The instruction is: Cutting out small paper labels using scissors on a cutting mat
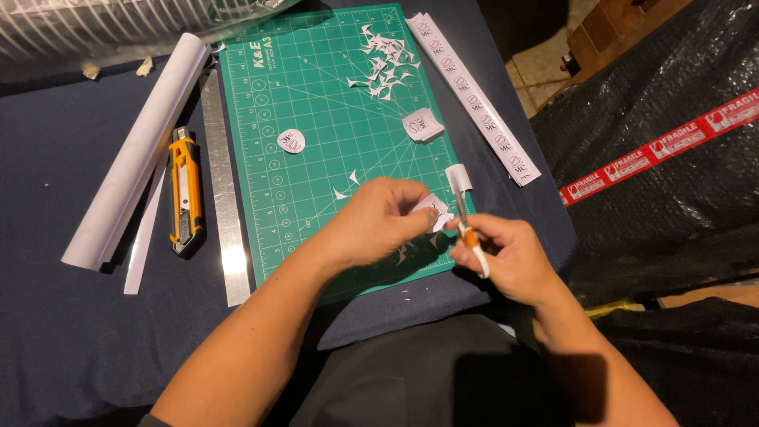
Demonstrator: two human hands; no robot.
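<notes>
My left hand comes in from the lower left, forearm slanting across the near edge of the green cutting mat, fingers curled and pinched together on a small white paper piece that hovers over the mat's near right corner. My right hand sits just off that same corner, fist-like, closed around a small pair of scissors with an orange and white handle; the blades point up toward the paper piece and meet its edge, though I cannot tell whether the blades are apart.

On the mat's far end lies a scatter of white paper trimmings; nearer the middle sits a round cut-out sticker, and toward the right side a little stack of cut pieces. A long printed paper strip runs along the mat's right edge. Left of the mat lie a steel ruler, an orange utility knife and a white paper roll.
</notes>
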